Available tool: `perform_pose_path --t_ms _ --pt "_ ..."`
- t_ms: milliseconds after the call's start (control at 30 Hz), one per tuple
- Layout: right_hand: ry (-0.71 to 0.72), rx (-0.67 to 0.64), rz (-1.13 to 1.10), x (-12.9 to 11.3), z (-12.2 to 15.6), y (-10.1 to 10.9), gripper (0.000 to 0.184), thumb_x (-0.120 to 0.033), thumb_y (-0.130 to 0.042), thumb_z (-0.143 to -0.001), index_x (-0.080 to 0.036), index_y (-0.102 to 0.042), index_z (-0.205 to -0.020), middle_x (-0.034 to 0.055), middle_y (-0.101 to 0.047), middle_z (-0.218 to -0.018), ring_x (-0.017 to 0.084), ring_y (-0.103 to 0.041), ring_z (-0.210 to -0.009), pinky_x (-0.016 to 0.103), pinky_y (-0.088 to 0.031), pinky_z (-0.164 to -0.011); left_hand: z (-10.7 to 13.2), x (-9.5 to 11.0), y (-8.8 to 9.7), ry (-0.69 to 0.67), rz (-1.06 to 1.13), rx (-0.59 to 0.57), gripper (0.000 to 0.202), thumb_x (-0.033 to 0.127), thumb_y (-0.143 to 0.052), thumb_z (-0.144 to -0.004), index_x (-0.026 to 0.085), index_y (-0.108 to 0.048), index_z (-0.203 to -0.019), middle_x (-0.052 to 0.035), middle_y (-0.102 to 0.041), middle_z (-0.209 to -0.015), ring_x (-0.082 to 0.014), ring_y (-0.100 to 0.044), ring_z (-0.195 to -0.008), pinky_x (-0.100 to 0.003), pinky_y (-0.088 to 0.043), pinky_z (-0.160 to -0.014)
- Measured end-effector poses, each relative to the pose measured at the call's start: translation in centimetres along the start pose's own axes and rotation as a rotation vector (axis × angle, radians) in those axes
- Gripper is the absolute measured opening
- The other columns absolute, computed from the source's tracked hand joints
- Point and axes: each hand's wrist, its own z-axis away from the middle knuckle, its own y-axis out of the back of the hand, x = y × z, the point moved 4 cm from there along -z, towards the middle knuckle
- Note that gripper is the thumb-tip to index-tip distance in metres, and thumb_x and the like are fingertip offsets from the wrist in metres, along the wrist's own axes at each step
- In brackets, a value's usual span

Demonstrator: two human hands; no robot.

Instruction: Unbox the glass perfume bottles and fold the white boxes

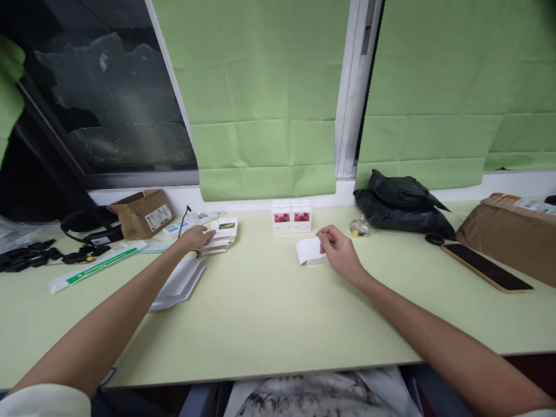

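Note:
My left hand (pixel 197 238) is stretched out to the far left, its fingertips closed on the left edge of a flat white carton (pixel 228 222) with a small dark picture. That carton lies on top of a stack of similar flat ones. My right hand (pixel 342 253) is right of centre, its fingers curled and pinched at the right end of a white paper box (pixel 309 251), which rests on the table. The fingers hide that end of the box. Behind stand several small white boxes (pixel 282 220) with pink-red pictures, side by side in a block.
Folded white sheets (pixel 180 285) lie under my left forearm. Leftward are an open brown carton (pixel 141 213), black cables and a green-striped packet (pixel 99 266). To the right sit a glass bottle (pixel 359 227), black plastic bags (pixel 399 205), a phone (pixel 484 266) and a brown parcel (pixel 512 234).

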Motion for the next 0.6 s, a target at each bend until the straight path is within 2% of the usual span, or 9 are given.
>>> perform_pose_path --t_ms 67,133,200,267,333,400,467,533,600 --pt "0.032 0.039 0.179 0.3 -0.4 0.7 0.022 -0.042 -0.045 -0.103 -0.026 -0.060 -0.100 -0.0001 -0.064 -0.073 0.020 -0.057 -0.067 0.031 -0.039 -0.064 0.2 1.0 0.6 0.010 -0.072 0.046 0.064 0.068 -0.069 -0.073 0.008 -0.072 -0.098 -0.0247 -0.073 -0.094 -0.0465 -0.067 -0.104 -0.046 -0.049 -0.084" --pt "0.058 0.047 0.371 1.1 -0.8 1.1 0.021 -0.034 -0.042 -0.102 -0.025 -0.060 -0.104 0.0050 -0.069 -0.087 0.024 -0.061 -0.083 0.034 -0.042 -0.072 0.9 2.8 0.9 -0.009 -0.129 0.083 0.075 0.069 -0.068 -0.074 0.004 -0.068 -0.113 -0.0329 -0.067 -0.120 -0.0510 -0.056 -0.123 -0.051 -0.045 -0.096" --pt "0.053 0.028 0.520 2.1 -1.3 1.4 0.023 -0.027 -0.040 -0.101 -0.022 -0.061 -0.108 0.0119 -0.069 -0.104 0.029 -0.060 -0.101 0.037 -0.042 -0.081 2.6 5.3 0.1 -0.089 -0.137 0.085 0.078 0.068 -0.062 -0.082 0.007 -0.063 -0.129 -0.0297 -0.062 -0.135 -0.0463 -0.052 -0.130 -0.049 -0.042 -0.103" --pt "-0.020 -0.004 0.590 3.3 -1.5 1.5 0.026 -0.026 -0.040 -0.100 -0.018 -0.061 -0.113 0.0183 -0.067 -0.116 0.033 -0.058 -0.112 0.039 -0.042 -0.087 5.2 8.4 -1.9 -0.224 -0.090 -0.004 0.066 0.067 -0.056 -0.089 0.021 -0.061 -0.136 -0.0152 -0.070 -0.129 -0.0334 -0.063 -0.117 -0.039 -0.046 -0.100" --pt "-0.114 -0.043 0.591 4.3 -1.6 1.4 0.029 -0.029 -0.041 -0.101 -0.015 -0.060 -0.117 0.0213 -0.067 -0.116 0.035 -0.059 -0.110 0.040 -0.042 -0.086 8.5 11.6 -4.9 -0.426 0.081 -0.198 0.065 0.068 -0.060 -0.088 0.024 -0.063 -0.135 -0.0129 -0.073 -0.122 -0.0311 -0.067 -0.106 -0.037 -0.048 -0.094" --pt "-0.166 -0.080 0.561 4.6 -1.4 1.2 0.031 -0.032 -0.040 -0.102 -0.015 -0.059 -0.120 0.0195 -0.070 -0.108 0.034 -0.063 -0.102 0.039 -0.042 -0.081 11.3 13.7 -7.7 -0.504 0.218 -0.284 0.070 0.069 -0.071 -0.080 0.023 -0.066 -0.133 -0.0149 -0.072 -0.123 -0.0344 -0.066 -0.109 -0.038 -0.047 -0.095" --pt "-0.170 -0.091 0.533 4.4 -1.2 1.1 0.032 -0.033 -0.040 -0.102 -0.017 -0.058 -0.123 0.0159 -0.073 -0.104 0.031 -0.066 -0.096 0.037 -0.043 -0.079 13.0 14.7 -10.0 -0.504 0.242 -0.310 0.078 0.070 -0.075 -0.075 0.022 -0.064 -0.135 -0.0182 -0.067 -0.134 -0.0401 -0.060 -0.123 -0.042 -0.045 -0.099" --pt "-0.165 -0.078 0.475 4.2 -1.1 0.9 0.031 -0.034 -0.041 -0.102 -0.020 -0.057 -0.124 0.0128 -0.073 -0.108 0.029 -0.066 -0.097 0.035 -0.044 -0.078 13.6 14.9 -11.8 -0.488 0.287 -0.323 0.089 0.069 -0.080 -0.071 0.021 -0.058 -0.142 -0.0198 -0.059 -0.144 -0.0438 -0.049 -0.137 -0.044 -0.042 -0.104" --pt "-0.175 -0.048 0.298 4.0 -1.1 0.6 0.029 -0.038 -0.045 -0.100 -0.023 -0.059 -0.120 0.0093 -0.072 -0.107 0.026 -0.065 -0.094 0.034 -0.045 -0.076 13.7 14.9 -12.9 -0.488 0.334 -0.361 0.098 0.066 -0.083 -0.070 0.022 -0.049 -0.150 -0.0193 -0.055 -0.148 -0.0439 -0.042 -0.142 -0.047 -0.039 -0.108"
